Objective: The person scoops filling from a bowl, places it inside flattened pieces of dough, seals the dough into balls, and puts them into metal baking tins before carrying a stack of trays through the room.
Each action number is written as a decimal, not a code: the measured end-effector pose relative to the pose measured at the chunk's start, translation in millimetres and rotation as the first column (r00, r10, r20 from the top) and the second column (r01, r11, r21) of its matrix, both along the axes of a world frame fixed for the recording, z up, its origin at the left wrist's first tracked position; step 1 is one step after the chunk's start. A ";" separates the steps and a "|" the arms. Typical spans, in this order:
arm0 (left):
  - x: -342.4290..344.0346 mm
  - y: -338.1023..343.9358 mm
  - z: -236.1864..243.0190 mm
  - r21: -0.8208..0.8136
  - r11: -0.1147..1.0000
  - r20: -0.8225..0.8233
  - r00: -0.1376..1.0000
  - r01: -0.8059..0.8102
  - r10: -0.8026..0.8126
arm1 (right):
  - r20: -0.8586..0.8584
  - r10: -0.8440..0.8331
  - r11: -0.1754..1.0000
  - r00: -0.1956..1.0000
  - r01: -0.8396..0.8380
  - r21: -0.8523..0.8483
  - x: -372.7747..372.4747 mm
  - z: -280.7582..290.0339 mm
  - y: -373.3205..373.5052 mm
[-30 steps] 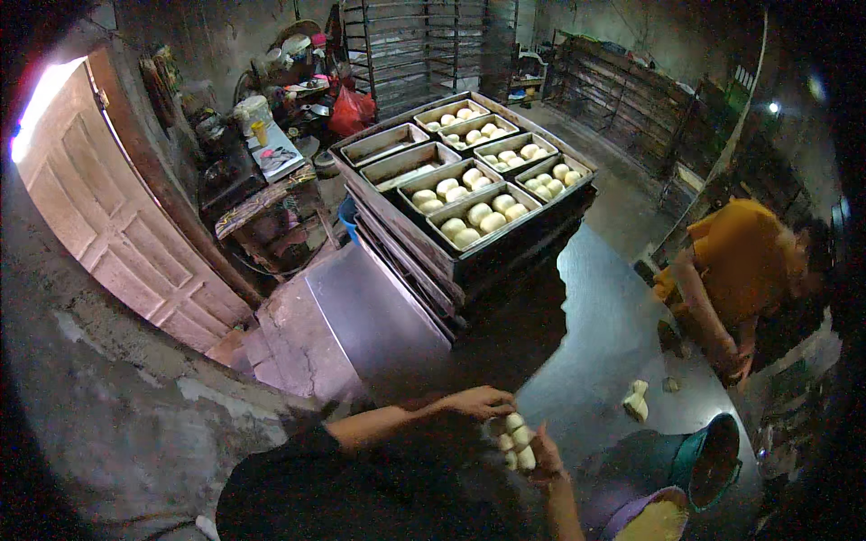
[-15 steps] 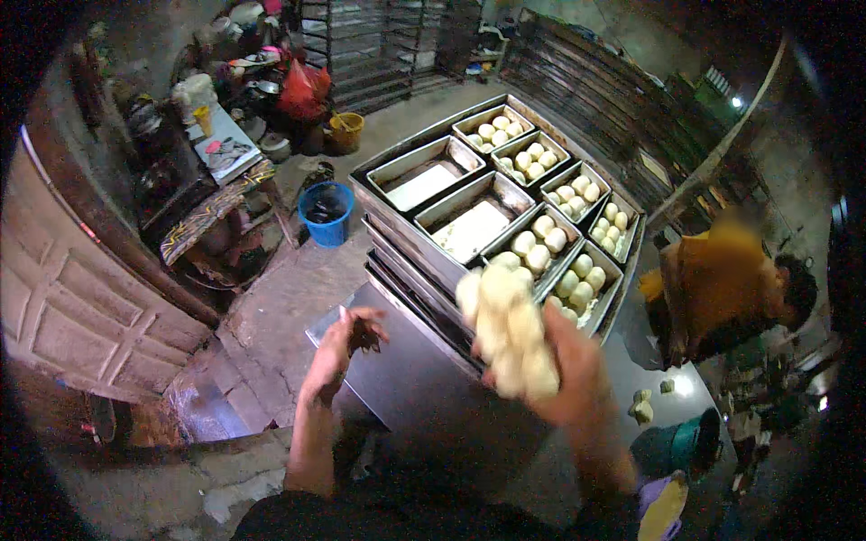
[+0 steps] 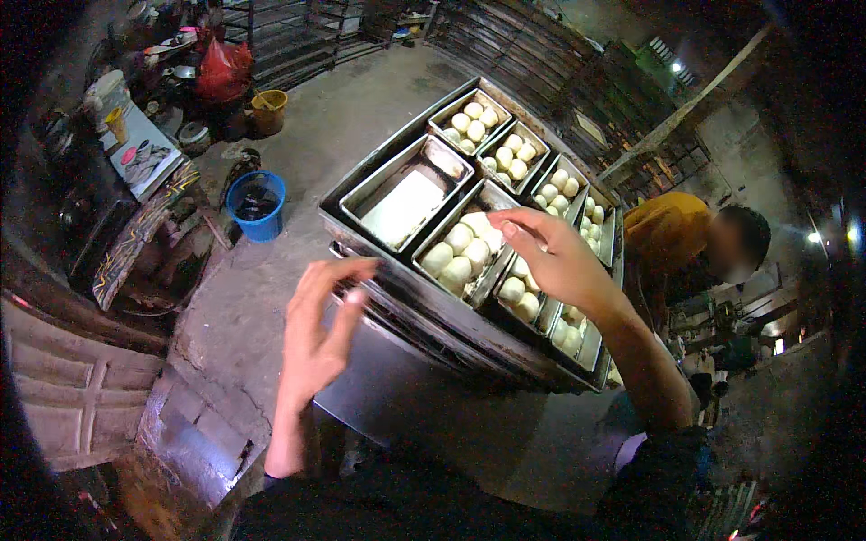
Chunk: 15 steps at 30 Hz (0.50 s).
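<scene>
My right hand [image 3: 557, 263] hangs empty over a metal pan [image 3: 426, 266] of pale dough balls [image 3: 456, 238], its fingers apart at the balls' right side; whether they still touch is unclear. My left hand [image 3: 325, 329] is open and empty, fingers curved, left of the tray stack [image 3: 356, 230]. Beside the filled pan, toward the back left, lies a pan lined with white paper [image 3: 401, 206], without dough. More pans of dough balls [image 3: 510, 158] fill the back and right of the top tray.
A co-worker in orange [image 3: 663, 225] bends at the stack's right. A blue bucket [image 3: 258, 221] stands on the floor left of it, a yellow bucket [image 3: 269, 117] farther back. A cluttered side table [image 3: 140, 158] and a door [image 3: 77, 397] are at left; racks [image 3: 505, 54] line the back.
The dough cluster that was in my right hand now sits in the formerly paper-only nearer pan. That hand has released it; both hands have moved up and forward. The view has shifted.
</scene>
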<state>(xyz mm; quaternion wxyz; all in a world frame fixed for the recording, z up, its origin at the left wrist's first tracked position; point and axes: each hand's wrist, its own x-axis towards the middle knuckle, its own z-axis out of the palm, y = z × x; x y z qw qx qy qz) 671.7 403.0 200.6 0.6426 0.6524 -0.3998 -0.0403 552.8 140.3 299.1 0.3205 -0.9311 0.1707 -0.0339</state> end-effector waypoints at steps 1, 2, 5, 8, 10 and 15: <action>2.6 -17.7 13.1 0.085 0.995 0.178 0.982 0.042 -0.057 | 0.001 -0.028 0.991 1.000 0.028 -0.128 -2.1 -5.0 -13.6; 4.1 -28.4 30.6 0.158 0.983 0.200 0.972 0.088 -0.119 | 0.014 -0.014 0.969 1.000 0.017 -0.247 11.1 -8.1 -19.2; 5.1 -69.3 47.8 0.345 0.938 0.552 0.799 0.041 -0.238 | -0.066 -0.047 0.794 0.997 -0.003 -0.608 39.1 -25.9 -24.8; 1.4 -101.3 37.3 0.484 0.875 0.587 0.735 0.015 -0.338 | -0.099 0.083 0.883 0.992 -0.119 -0.455 49.8 -48.6 -45.3; 1.4 -106.6 34.3 0.568 0.823 0.553 0.732 0.018 -0.398 | -0.040 0.105 0.873 0.994 -0.111 -0.475 48.0 -44.7 -54.6; 5.5 -107.3 39.1 0.674 0.735 0.467 0.733 0.067 -0.494 | -0.181 0.062 0.835 0.981 -0.151 -0.529 54.5 -36.5 -52.6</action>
